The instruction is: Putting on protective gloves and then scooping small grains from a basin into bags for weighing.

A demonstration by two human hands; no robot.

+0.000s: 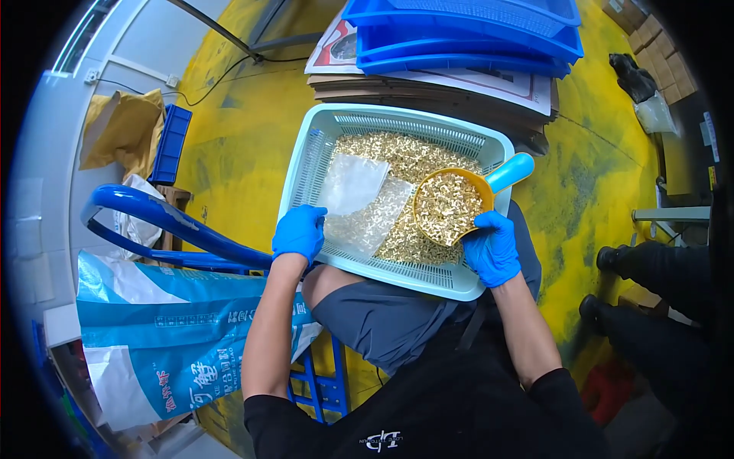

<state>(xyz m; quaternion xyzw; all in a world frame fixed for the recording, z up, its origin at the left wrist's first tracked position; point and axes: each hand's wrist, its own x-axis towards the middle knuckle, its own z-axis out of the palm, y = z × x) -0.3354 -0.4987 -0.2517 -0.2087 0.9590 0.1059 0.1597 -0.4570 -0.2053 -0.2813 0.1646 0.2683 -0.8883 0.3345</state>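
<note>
A pale green plastic basket rests across my lap, holding a thick layer of small gold-coloured metal pieces. My right hand, in a blue glove, grips the rim of an orange scoop, thumb over the edge. This scoop is filled with the same pieces, and its light blue handle points up and right over the basket's rim. At the left side, my gloved left hand is closed on the edge of a clear plastic bag. The bag lies flat over the pieces; its contents cannot be made out.
Blue plastic trays are stacked on flattened cardboard beyond the basket. Left of me are a blue metal frame and a blue-and-white sack. Another person's dark-clothed legs are at the right.
</note>
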